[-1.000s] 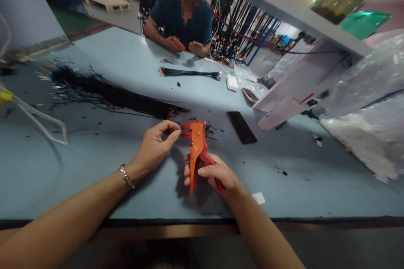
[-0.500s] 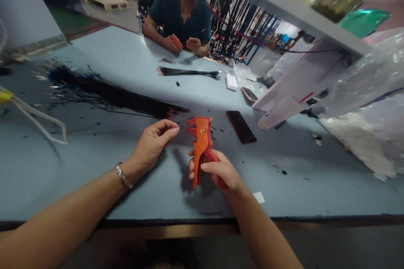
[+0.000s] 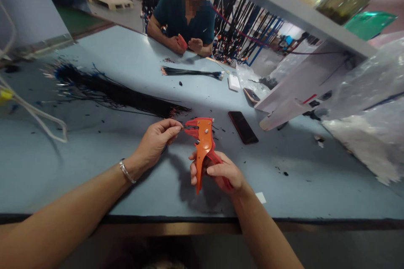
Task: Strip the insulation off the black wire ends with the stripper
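Observation:
My right hand [image 3: 222, 172] is wrapped round the handles of an orange and red wire stripper [image 3: 204, 138], its jaws pointing left. Between thumb and forefinger, my left hand [image 3: 159, 141] pinches a thin black wire [image 3: 182, 128]. The wire's end sits at the stripper's jaws; whether they bite on it, I cannot tell. Most of that wire is hidden by my fingers. Beyond my left hand lies a thick bundle of black wires [image 3: 126, 96], with blue and bare metallic ends fanned out at its far left.
Across the table [image 3: 94, 168] sits a person [image 3: 186, 17] with a red object in one hand. Near them are a smaller wire bundle [image 3: 192, 72] and a white box [image 3: 233, 83]. A phone [image 3: 243, 127] lies right of the stripper. A post [image 3: 293, 88] and plastic bags [image 3: 372, 105] stand at right.
My left hand and the stripper's jaws have come together, so the wire tip now reaches the jaws. The whole view has shifted slightly.

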{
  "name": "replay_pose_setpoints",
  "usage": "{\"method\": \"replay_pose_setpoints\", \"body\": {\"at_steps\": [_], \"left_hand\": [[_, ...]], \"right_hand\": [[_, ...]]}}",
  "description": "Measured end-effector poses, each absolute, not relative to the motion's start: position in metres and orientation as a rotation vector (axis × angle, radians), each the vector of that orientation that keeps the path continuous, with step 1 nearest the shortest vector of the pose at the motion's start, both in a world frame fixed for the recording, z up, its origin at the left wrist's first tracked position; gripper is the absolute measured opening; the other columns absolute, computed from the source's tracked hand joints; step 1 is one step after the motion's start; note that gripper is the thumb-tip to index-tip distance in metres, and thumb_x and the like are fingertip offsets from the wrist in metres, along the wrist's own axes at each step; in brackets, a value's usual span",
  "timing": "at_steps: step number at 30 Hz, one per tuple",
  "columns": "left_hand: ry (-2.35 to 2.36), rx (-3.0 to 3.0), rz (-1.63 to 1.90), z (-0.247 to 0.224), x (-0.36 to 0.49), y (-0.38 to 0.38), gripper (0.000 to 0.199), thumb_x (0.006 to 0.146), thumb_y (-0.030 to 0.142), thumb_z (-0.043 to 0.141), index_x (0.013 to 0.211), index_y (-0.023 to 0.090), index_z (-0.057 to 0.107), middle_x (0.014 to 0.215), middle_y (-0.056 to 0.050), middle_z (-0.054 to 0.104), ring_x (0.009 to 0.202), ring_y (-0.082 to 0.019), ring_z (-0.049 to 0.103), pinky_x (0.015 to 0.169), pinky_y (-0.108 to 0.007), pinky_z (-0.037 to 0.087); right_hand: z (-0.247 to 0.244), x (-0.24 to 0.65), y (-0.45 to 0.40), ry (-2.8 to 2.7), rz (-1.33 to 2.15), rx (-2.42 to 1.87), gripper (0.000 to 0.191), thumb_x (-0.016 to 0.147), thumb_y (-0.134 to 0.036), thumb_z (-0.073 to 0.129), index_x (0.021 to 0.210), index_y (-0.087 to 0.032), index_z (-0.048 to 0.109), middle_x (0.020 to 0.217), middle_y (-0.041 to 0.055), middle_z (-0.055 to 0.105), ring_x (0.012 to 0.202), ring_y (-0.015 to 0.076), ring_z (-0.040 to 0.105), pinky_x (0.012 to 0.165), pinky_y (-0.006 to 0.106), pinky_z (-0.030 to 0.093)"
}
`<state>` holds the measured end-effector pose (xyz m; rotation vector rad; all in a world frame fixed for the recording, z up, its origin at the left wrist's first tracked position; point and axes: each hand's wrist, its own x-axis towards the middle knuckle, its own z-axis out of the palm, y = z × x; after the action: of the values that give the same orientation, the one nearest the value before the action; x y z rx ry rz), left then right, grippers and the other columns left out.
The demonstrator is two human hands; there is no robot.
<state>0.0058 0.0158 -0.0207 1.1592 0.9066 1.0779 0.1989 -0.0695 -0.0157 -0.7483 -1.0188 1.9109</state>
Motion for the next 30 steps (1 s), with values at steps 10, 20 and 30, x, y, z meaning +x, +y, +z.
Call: {"method": "replay_pose_setpoints", "body": {"at_steps": [10, 20, 30], "left_hand": [[0.967, 1.258, 1.062, -0.0163, 0.0051, 0.0136, 0.016, 0.075, 0.033, 0.067, 0.08, 0.018, 0.066, 0.059, 0.004, 0.047, 0.052, -0.009, 0.036, 0.047, -0.022, 0.027], [0.944, 1.254, 1.047, -0.018, 0.006, 0.0151, 0.019, 0.073, 0.036, 0.068, 0.08, 0.019, 0.066, 0.057, 0.004, 0.047, 0.052, -0.009, 0.036, 0.047, -0.022, 0.027], [1.021, 1.243, 1.031, -0.0141, 0.0062, 0.0154, 0.019, 0.07, 0.036, 0.068, 0.08, 0.019, 0.067, 0.053, 0.005, 0.045, 0.049, -0.01, 0.034, 0.045, -0.023, 0.024]], "right_hand": [[-0.0163, 0.1989, -0.0677, -1.037, 1.845, -0.846, 0.035, 0.074, -0.034, 0.072, 0.097, -0.01, 0.062, 0.077, 0.0068, 0.065, 0.061, 0.0192, 0.066, 0.052, 0.029, 0.054], [-0.0141, 0.1993, -0.0698, -1.097, 1.788, -0.928, 0.031, 0.074, -0.035, 0.073, 0.09, -0.012, 0.06, 0.068, 0.0031, 0.063, 0.051, 0.0159, 0.062, 0.043, 0.026, 0.051], [-0.0135, 0.2026, -0.0681, -1.084, 1.741, -0.958, 0.031, 0.072, -0.035, 0.075, 0.088, -0.012, 0.061, 0.066, 0.0022, 0.063, 0.051, 0.0152, 0.061, 0.044, 0.025, 0.05]]}}
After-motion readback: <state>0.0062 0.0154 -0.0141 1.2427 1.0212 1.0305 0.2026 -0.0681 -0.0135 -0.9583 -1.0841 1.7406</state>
